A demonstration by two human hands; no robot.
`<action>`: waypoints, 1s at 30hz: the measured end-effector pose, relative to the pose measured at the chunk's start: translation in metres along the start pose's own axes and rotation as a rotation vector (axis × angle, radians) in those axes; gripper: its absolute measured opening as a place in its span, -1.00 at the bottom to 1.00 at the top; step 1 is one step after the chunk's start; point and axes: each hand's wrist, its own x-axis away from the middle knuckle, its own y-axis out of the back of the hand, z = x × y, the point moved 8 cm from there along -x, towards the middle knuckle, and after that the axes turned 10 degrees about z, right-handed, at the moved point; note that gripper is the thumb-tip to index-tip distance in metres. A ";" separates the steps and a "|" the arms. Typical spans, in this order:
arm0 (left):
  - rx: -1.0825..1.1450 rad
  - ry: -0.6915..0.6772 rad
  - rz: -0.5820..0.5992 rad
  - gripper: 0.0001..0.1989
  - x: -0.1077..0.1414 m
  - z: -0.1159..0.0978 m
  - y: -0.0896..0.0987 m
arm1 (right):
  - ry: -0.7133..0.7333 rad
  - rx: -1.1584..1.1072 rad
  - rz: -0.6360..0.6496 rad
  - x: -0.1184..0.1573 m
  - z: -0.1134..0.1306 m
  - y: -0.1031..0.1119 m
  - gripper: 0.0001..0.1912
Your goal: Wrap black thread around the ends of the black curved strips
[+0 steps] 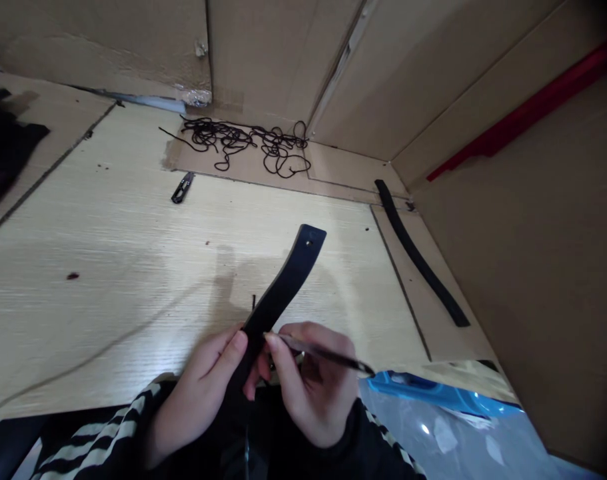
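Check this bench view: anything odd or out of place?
A loose tangle of thin black cord sits on the cardboard at the back, looking messy. A small dark stain marks the pale wood-grain board. Crumpled foil pokes out at the foot of the cardboard wall.

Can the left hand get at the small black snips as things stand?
Probably yes, once it lets go: the left hand is gripping the black strap, but the small black snips lie ahead of it with nothing between.

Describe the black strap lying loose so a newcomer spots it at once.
Find the tan cardboard wall on the right. At its foot, on a cardboard strip, lies a long black strap; unlike the one in the left hand, nothing touches it.
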 end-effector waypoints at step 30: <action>-0.031 -0.082 0.109 -0.69 -0.007 0.002 -0.014 | -0.276 -0.356 0.221 -0.019 -0.023 0.001 -0.76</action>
